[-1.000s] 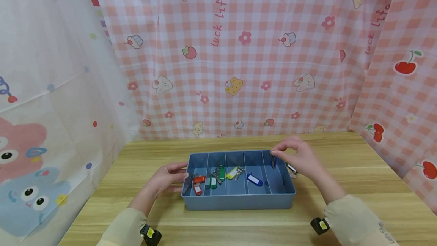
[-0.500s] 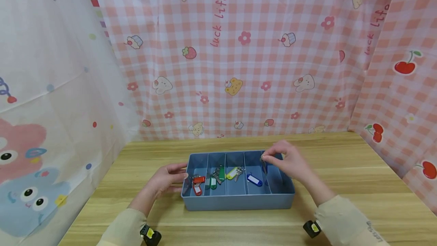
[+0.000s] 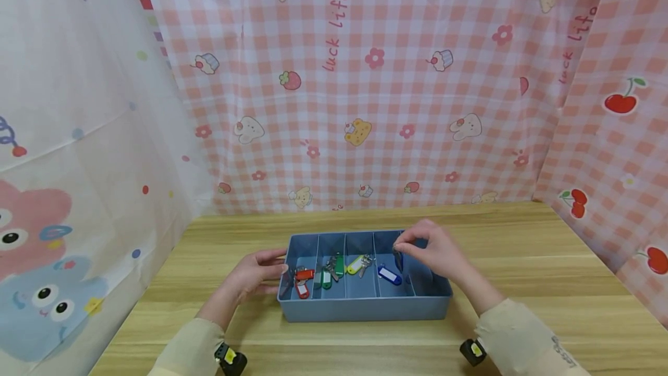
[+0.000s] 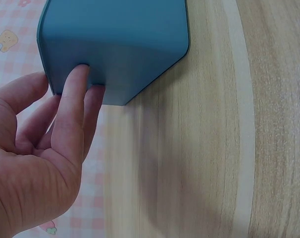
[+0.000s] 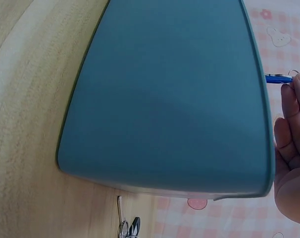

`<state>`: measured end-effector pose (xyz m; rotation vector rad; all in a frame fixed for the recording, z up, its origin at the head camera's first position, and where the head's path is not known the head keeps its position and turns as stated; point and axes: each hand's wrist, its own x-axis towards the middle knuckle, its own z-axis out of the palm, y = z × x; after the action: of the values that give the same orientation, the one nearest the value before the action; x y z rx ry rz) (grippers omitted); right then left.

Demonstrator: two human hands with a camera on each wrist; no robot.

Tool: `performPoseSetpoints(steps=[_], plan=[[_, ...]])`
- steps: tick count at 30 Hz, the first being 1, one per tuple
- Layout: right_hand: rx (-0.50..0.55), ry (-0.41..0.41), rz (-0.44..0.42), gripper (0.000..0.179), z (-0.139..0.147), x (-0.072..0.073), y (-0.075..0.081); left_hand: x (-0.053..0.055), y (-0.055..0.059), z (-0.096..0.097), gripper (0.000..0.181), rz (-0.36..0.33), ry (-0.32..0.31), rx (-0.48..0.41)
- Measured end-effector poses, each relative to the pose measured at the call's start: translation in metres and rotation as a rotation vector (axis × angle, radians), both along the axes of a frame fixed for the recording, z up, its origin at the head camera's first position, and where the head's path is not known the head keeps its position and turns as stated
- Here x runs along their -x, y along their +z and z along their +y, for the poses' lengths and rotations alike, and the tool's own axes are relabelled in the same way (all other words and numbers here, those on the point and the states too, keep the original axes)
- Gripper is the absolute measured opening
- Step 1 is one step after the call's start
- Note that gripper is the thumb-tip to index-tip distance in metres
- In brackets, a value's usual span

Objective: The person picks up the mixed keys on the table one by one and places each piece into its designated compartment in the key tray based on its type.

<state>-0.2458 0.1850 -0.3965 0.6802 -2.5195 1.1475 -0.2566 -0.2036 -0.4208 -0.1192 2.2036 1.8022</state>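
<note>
A blue-grey tray (image 3: 365, 309) with several compartments stands on the table. My left hand (image 3: 259, 271) rests against its left end; in the left wrist view the fingertips (image 4: 78, 72) touch the end wall. My right hand (image 3: 435, 251) pinches a blue-tagged key (image 3: 398, 260) by its ring, hanging over the fourth compartment from the left. A blue key tag (image 3: 389, 275) lies in that compartment. Red key tags (image 3: 304, 275) lie in the first compartment, green key tags (image 3: 339, 266) in the second, and a yellow key tag (image 3: 357, 264) with keys in the third.
In the right wrist view, keys with a black tag (image 5: 134, 227) lie on the wooden table (image 3: 235, 329) beyond the tray's right end. Pink checked cloth (image 3: 407, 91) hangs behind the table, and a white printed sheet (image 3: 104, 190) hangs at the left.
My right hand has moved left and slightly down with the blue-tagged key, from over the rightmost compartment to over the fourth. My left hand stays at the tray's end.
</note>
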Motion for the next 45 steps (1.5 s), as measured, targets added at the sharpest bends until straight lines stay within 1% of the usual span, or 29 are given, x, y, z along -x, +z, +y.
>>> performPoseSetpoints(steps=[3, 16, 22, 26, 29, 34, 39, 45], plan=[[-0.009, 0.003, -0.010, 0.005, -0.001, 0.001, -0.001, 0.000, -0.001, 0.000, 0.051, 0.004, -0.004, -0.010], [-0.074, 0.020, -0.055, 0.004, -0.002, 0.008, -0.007, 0.000, 0.000, 0.000, 0.052, 0.011, -0.003, -0.034], [-0.109, 0.005, -0.064, 0.006, -0.001, 0.009, -0.010, -0.001, 0.001, 0.000, 0.053, 0.002, -0.005, -0.020], [-0.117, 0.009, -0.072, 0.005, 0.000, 0.010, -0.012, -0.001, 0.002, 0.000, 0.053, 0.002, -0.006, -0.012], [-0.118, 0.021, -0.061, 0.005, 0.001, 0.011, -0.013, -0.001, 0.001, 0.000, 0.053, 0.004, -0.006, -0.013], [-0.106, 0.030, -0.014, 0.017, 0.002, 0.010, -0.014, -0.001, 0.002, 0.000, 0.052, 0.006, -0.005, -0.014], [-0.095, 0.043, 0.027, 0.019, 0.004, 0.006, -0.011, 0.000, 0.001, -0.001, 0.052, 0.002, -0.007, -0.010], [-0.096, 0.052, 0.037, 0.021, 0.008, 0.000, -0.010, 0.001, 0.000, 0.000, 0.051, -0.002, 0.009, -0.006]])
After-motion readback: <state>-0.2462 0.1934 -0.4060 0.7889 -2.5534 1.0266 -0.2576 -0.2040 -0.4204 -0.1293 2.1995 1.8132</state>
